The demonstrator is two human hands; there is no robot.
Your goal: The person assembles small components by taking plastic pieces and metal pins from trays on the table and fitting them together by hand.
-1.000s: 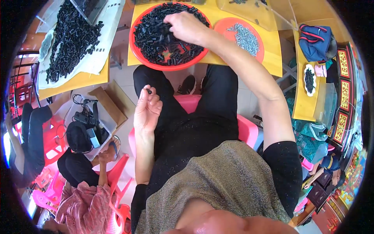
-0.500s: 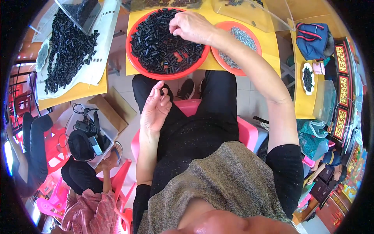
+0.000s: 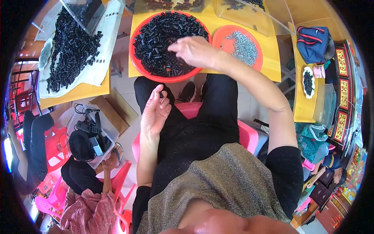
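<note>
A round red basin, heaped with short black tube-like pieces, sits at the front edge of the yellow table. My right hand is over the basin's right half, thumb and fingers pinched together low over the pieces. Whatever is between those fingertips is hidden. Below the basin, above my lap, my left hand is turned palm up and pinches a small black piece. Under my right forearm, a flat orange-red dish holds small silver screw-like parts.
Clear plastic bins stand along the table's back. To the left, more black pieces lie on a white sheet. A blue bag and a small white dish are on the right table. Another person sits at lower left.
My right hand has come nearer, down from the basin's far right part toward its middle. My left hand keeps its pinch nearly in place. The whole view has shifted slightly.
</note>
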